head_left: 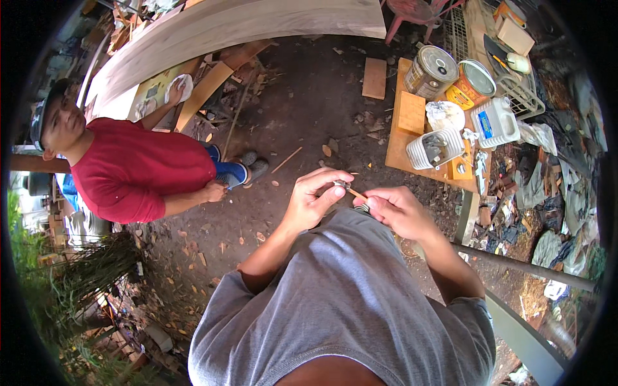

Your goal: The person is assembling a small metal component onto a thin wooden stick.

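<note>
My left hand (pixel 313 196) and right hand (pixel 397 209) pinch a thin stick (pixel 355 192); I'm fitting it, steadiness needed next.

You've got a thin little wooden stick (pixel 356 192) pinched between both sets of fingers, slanting down to the right, right in front of your chest. There's a small grey metal bit (pixel 340 184) at its left end, too tiny to make out.

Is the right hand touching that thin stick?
Touching. The head view shows the right hand pinching one end of the thin stick, no gap visible.
</note>
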`<state>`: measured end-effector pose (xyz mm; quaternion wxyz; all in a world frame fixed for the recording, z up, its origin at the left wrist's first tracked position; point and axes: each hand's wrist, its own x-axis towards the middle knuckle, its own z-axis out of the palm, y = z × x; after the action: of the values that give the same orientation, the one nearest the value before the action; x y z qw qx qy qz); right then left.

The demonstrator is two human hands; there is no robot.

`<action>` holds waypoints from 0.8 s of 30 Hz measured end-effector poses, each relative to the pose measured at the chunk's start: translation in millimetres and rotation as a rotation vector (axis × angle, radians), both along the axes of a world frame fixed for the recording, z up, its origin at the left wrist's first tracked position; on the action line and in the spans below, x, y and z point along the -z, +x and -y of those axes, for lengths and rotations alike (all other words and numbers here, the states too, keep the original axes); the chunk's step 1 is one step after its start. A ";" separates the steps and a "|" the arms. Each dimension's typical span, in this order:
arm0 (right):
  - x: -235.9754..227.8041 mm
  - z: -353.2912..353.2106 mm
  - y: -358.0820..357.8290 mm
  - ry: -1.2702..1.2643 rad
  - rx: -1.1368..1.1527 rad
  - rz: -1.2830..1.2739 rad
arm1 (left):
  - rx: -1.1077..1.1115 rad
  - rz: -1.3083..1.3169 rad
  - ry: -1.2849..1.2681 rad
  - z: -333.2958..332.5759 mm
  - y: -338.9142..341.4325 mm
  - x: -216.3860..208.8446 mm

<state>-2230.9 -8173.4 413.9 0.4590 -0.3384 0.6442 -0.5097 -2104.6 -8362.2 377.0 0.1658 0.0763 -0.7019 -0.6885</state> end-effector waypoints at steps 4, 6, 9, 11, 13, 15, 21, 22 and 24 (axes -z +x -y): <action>-28.0 1.4 3.0 0.095 0.035 -0.865 | -0.079 0.076 0.185 -9.7 3.2 7.0; -43.3 3.6 5.9 0.126 -0.003 -0.990 | -0.062 0.100 0.171 -7.2 2.8 4.4; -43.0 2.0 9.2 0.161 -0.050 -1.100 | -0.056 0.108 0.158 -10.0 -0.1 2.0; -29.6 1.5 8.5 0.158 -0.056 -1.087 | -0.069 0.088 0.154 -10.0 -2.1 2.3; -2.4 -2.0 5.3 -0.124 0.070 -0.674 | -0.064 0.017 -0.067 -8.6 -1.9 6.1; -0.4 -4.4 -2.4 0.034 0.032 -0.080 | -0.046 0.028 -0.069 -7.0 0.5 7.9; 16.2 -2.1 -3.1 0.220 0.020 0.708 | -0.027 0.017 0.067 -7.3 0.3 16.9; 19.2 -1.3 -0.4 0.082 0.042 0.096 | -0.012 0.036 0.151 -7.7 0.8 15.2; 12.1 -3.1 -0.1 -0.032 0.051 -0.664 | 0.027 0.121 0.119 -3.1 3.9 13.0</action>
<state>-2231.0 -8170.3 401.8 0.2057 -0.4767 0.7590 -0.3929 -2100.7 -8359.2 364.0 0.1087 0.1180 -0.6697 -0.7251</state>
